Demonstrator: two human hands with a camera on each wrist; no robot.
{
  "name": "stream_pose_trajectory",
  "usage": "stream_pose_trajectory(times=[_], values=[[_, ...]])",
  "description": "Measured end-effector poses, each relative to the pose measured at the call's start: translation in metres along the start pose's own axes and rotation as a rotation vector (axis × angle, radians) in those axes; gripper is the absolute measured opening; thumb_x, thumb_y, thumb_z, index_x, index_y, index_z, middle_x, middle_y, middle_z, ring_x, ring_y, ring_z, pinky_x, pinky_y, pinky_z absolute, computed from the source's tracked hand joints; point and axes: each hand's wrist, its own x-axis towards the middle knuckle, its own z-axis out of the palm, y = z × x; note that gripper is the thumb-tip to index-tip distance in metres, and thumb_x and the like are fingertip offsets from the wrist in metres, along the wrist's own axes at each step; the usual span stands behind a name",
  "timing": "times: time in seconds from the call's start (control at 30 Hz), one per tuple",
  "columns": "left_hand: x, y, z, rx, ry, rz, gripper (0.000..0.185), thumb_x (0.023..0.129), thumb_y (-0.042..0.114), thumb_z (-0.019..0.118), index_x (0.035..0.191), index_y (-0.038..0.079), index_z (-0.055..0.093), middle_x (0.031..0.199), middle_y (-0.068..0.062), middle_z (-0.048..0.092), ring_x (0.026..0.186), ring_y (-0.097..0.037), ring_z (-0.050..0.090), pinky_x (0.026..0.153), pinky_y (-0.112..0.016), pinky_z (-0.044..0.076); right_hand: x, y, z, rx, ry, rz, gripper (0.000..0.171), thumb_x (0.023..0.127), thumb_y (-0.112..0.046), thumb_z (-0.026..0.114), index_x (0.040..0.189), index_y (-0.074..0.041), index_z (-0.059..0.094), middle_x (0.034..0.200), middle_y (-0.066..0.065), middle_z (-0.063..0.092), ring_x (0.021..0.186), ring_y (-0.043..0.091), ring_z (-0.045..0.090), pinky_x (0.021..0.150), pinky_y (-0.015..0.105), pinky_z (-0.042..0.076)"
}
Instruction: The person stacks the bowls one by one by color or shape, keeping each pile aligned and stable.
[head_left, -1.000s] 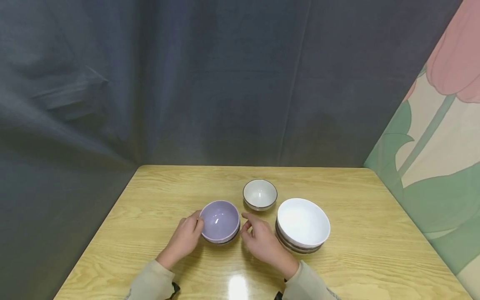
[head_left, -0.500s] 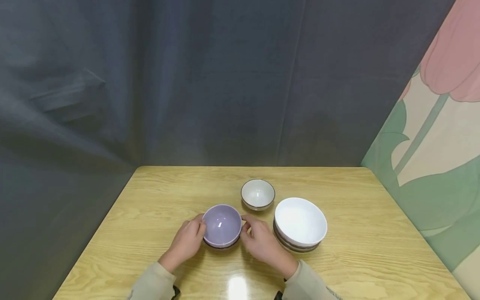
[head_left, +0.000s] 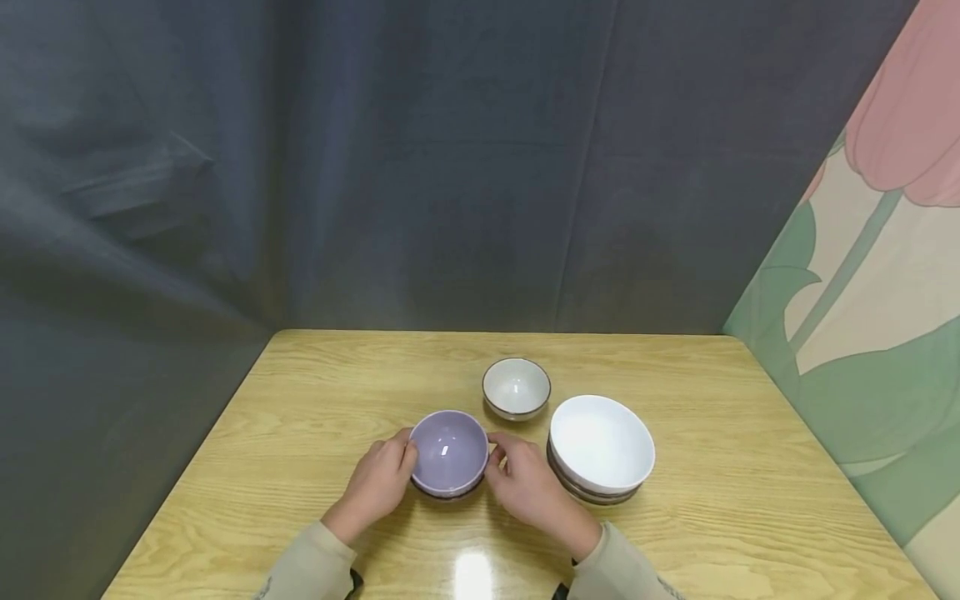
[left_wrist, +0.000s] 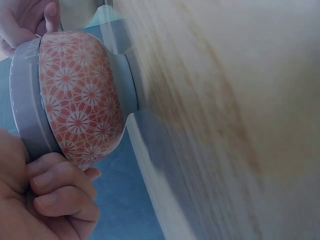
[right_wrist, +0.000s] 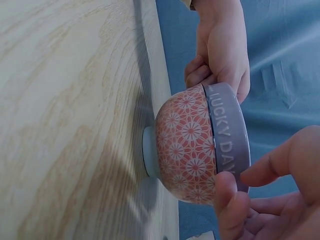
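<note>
Left hand point(head_left: 378, 483) and right hand point(head_left: 525, 485), fingers curled, grip the purple bowl point(head_left: 448, 452) from opposite sides on the table point(head_left: 315, 400).

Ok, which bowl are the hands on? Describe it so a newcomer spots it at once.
On the yellow wooden table, three bowls sit near the middle. It is the leftmost, nearest one, between the left hand and right hand: the lilac-lined bowl, with an orange flower pattern outside, unlike the small white bowl and large white bowl.
</note>
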Motion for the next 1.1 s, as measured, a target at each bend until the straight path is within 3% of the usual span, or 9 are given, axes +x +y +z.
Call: stream_pose_trajectory(times=[0.27, 0.43, 0.63, 0.83, 1.1], values=[[0.002, 0.003, -0.002, 0.025, -0.043, -0.017, 0.024, 0.101, 0.01, 0.046, 0.107, -0.003, 0.066, 0.095, -0.015, 0.072, 0.069, -0.015, 0.055, 0.063, -0.036, 0.051, 0.0, -0.002, 0.0, -0.012, 0.014, 0.004, 0.036, 0.085, 0.001, 0.056, 0.119, 0.008, 0.064, 0.08, 0.0, 0.062, 0.053, 0.0, 0.046, 0.046, 0.021, 0.042], [0.003, 0.006, -0.006, 0.039, -0.068, -0.028, 0.024, 0.101, 0.011, 0.046, 0.109, -0.004, 0.064, 0.094, -0.015, 0.071, 0.071, -0.017, 0.056, 0.062, -0.038, 0.05, 0.0, -0.004, 0.0, 0.008, 0.025, 0.039, 0.037, 0.087, -0.005, 0.055, 0.12, 0.009, 0.064, 0.081, 0.001, 0.062, 0.051, 0.001, 0.046, 0.046, 0.022, 0.042], [0.003, 0.006, -0.006, 0.066, -0.085, -0.035, 0.028, 0.102, 0.013, 0.045, 0.115, -0.005, 0.062, 0.104, -0.02, 0.071, 0.076, -0.02, 0.061, 0.065, -0.04, 0.053, 0.002, -0.004, 0.002, 0.018, 0.015, 0.076, 0.037, 0.087, -0.011, 0.06, 0.12, 0.007, 0.065, 0.078, -0.002, 0.06, 0.048, 0.001, 0.044, 0.042, 0.022, 0.039], [0.004, 0.007, -0.008, 0.074, -0.105, -0.038, 0.036, 0.102, 0.013, 0.043, 0.124, -0.01, 0.059, 0.113, -0.026, 0.068, 0.097, -0.034, 0.068, 0.08, -0.049, 0.056, 0.004, -0.006, 0.003, 0.001, 0.031, 0.083, 0.036, 0.083, -0.008, 0.06, 0.116, 0.006, 0.067, 0.075, -0.004, 0.059, 0.046, 0.001, 0.041, 0.041, 0.021, 0.037], [0.006, 0.011, -0.009, 0.096, -0.104, -0.041, 0.031, 0.101, 0.012, 0.044, 0.116, -0.008, 0.062, 0.105, -0.024, 0.07, 0.089, -0.03, 0.068, 0.076, -0.048, 0.056, 0.006, -0.008, 0.004, -0.006, 0.064, 0.093, 0.035, 0.084, -0.009, 0.063, 0.114, 0.008, 0.067, 0.061, -0.006, 0.055, 0.047, 0.004, 0.045, 0.044, 0.022, 0.038]])
